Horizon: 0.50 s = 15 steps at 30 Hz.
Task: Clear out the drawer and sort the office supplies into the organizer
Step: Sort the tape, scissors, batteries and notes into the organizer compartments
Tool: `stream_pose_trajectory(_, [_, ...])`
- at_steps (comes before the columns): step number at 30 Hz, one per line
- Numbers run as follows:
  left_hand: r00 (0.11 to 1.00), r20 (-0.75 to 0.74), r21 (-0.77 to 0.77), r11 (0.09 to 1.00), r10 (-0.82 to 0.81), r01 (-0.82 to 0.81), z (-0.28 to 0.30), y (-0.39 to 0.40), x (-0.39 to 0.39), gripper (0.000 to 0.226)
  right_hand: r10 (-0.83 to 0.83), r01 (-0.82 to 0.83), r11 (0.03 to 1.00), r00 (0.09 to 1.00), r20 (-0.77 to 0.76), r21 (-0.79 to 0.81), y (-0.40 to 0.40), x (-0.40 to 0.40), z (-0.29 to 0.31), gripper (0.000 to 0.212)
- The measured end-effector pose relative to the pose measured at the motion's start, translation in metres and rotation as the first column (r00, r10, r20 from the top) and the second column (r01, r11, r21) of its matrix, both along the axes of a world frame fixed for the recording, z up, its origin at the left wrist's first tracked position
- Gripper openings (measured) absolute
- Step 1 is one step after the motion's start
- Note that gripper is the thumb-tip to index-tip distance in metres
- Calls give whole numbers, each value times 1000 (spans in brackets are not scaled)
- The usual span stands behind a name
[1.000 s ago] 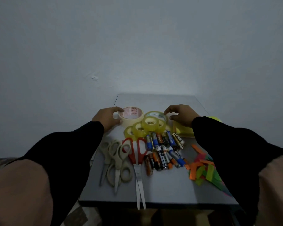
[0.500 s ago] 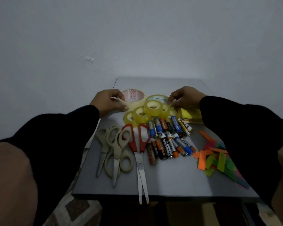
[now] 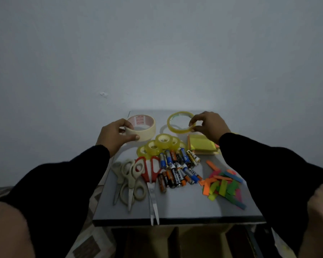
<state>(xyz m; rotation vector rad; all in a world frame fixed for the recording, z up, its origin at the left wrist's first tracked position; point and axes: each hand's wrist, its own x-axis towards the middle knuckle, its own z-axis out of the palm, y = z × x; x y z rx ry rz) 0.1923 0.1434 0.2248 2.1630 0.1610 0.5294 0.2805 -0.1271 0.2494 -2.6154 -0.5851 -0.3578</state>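
While fingers [image 3: 128,125] pinch it, cream masking tape [image 3: 144,130] shows red lettering inside.

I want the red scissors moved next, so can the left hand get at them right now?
Probably not yet. The left hand grips the masking tape roll, so it is occupied. The red scissors lie uncovered on the table, beside the beige scissors; once the roll is released, the way looks free.

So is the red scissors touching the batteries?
Cannot tell. In the head view the red scissors lie right beside the batteries, but the dim picture shows neither a clear gap nor contact.
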Motion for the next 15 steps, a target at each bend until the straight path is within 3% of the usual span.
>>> stream_pose_trajectory(11, [997,56,-29,998,-52,54,25,-47,-151,28,57,-47,987,996,-66,151,-44,-152,21,14])
stream_pose_trajectory(15, [999,28,-14,999,-36,37,19,-64,-204,30,98,-88,989,992,-83,120,-53,-206,13,15])
